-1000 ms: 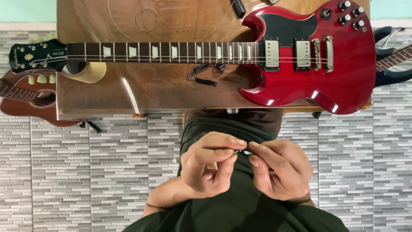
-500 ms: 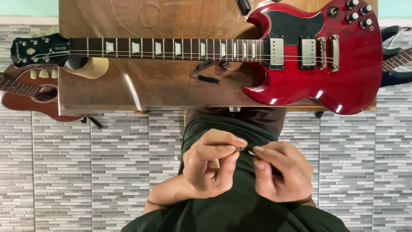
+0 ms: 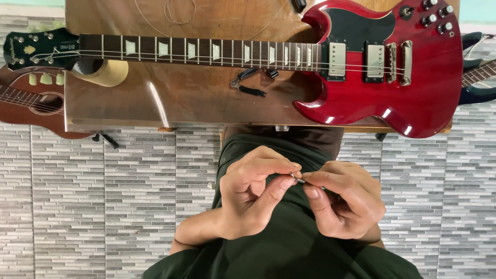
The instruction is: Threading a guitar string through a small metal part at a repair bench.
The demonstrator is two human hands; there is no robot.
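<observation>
Grey stone-patterned floor tiles [image 3: 103, 206] fill the lower part of the view, and above them a worn wooden tabletop [image 3: 196, 103] carries a red electric guitar [image 3: 372, 88] laid flat, its neck running left to a dark headstock [image 3: 36, 49] that overhangs the tabletop's edge. A roll of pale tape [image 3: 101, 72] sits under the neck near the headstock, and a small black tool [image 3: 250, 82] lies on the wood just below the fretboard. A loose coil of wire [image 3: 180, 11] rests near the tabletop's far edge. Parts of two other guitars show at the sides: a brown one [image 3: 26, 98] on the left, a dark one [image 3: 478, 77] on the right.

Both hands are raised over the person's dark green lap. The left hand [image 3: 253, 199] pinches a small metal piece [image 3: 298, 179] between thumb and forefinger, and the right hand [image 3: 343, 204] grips the same piece from the other side, fingertips of both hands touching around it. What the piece is cannot be told; it is too small.

Compared with half a second ago, the hands hold the same pinch at the same spot, and the guitar and the things on the tabletop lie as before; only the view has shifted slightly.

No containers are in view.
</observation>
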